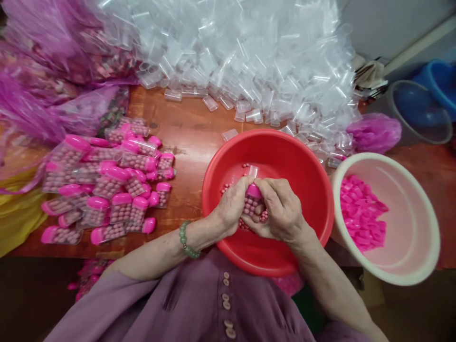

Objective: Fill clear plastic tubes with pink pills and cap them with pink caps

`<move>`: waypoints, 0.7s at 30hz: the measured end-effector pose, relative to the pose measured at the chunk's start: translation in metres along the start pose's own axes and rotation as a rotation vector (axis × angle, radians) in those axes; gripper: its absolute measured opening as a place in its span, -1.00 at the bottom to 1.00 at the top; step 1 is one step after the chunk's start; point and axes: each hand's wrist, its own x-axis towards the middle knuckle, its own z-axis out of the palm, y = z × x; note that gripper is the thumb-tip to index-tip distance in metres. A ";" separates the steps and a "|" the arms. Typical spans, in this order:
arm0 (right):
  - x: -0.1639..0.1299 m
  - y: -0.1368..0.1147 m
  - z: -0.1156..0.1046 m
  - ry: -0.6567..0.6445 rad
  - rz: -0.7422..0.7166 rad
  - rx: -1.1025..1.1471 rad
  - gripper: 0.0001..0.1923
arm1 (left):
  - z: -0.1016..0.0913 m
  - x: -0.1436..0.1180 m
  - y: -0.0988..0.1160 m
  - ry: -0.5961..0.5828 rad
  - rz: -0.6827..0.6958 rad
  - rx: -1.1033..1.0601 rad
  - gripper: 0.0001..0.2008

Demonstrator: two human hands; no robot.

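Note:
Over a red basin (269,260), both hands close on one small clear container of pink beads (251,205) with a bright pink cap (254,191) on top. My left hand (233,202) grips its left side, thumb near the cap. My right hand (283,209) wraps its right side, with fingers at the cap and below the container. Loose pink beads (263,216) lie in the basin under the hands. A clear empty container (252,171) shows just beyond the fingertips. The hands hide part of the basin's bottom.
Filled, pink-capped containers (109,185) lie piled on the wooden table (185,123) at left. Clear empty containers (242,61) heap along the back. A white basin (413,228) at right holds pink caps (361,213). Purple plastic bags (53,38) fill the far left.

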 end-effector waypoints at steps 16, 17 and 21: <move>0.015 -0.003 -0.001 -0.159 0.050 0.038 -0.45 | 0.003 -0.003 0.010 0.163 0.187 -0.103 -0.89; 0.015 -0.002 -0.004 -0.185 0.064 0.052 -0.43 | 0.004 -0.004 0.013 0.139 0.164 -0.101 -0.88; 0.013 -0.002 -0.013 -0.193 0.065 0.154 -0.24 | -0.012 -0.015 0.032 0.131 0.217 -0.016 -0.77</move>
